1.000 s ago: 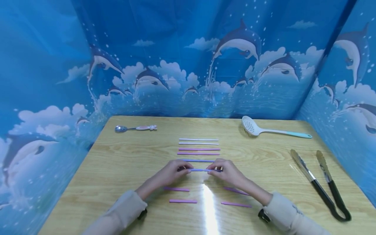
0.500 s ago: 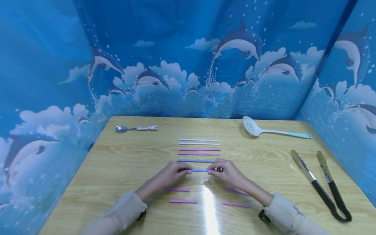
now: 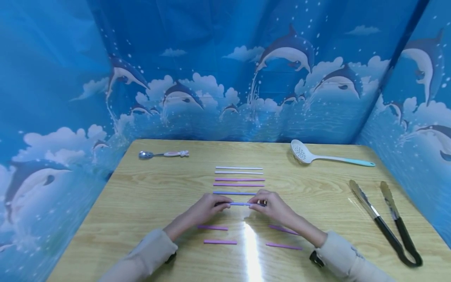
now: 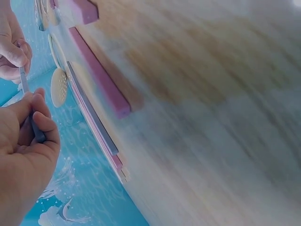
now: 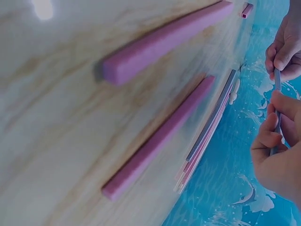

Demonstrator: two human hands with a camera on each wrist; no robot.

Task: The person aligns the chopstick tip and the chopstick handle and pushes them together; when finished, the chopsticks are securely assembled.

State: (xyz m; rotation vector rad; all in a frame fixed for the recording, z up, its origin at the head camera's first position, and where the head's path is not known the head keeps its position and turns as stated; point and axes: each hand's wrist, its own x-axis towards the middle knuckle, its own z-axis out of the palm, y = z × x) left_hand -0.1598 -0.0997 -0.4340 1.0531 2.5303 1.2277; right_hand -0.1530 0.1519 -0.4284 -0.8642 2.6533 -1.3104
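A thin blue stick is held level between both hands, above the table. My left hand pinches its left part between thumb and fingers, and my right hand pinches its right part. The fingers hide both outer stretches; only the short middle shows, and I cannot tell whether it is one piece. In the left wrist view, a dark end of the held stick shows between the fingers. Just beyond the hands lies another blue stick, its right end covered by the right hand.
Behind lie two pink-purple sticks and two white sticks, roughly parallel. Shorter purple pieces lie nearer, left and right, including one purple piece. A spoon, slotted skimmer and black-handled tongs lie around on the wooden table.
My left hand has shifted very slightly, uncovering the left end of the blue stick on the table. The right hand stays practically still, and both keep their pinch.
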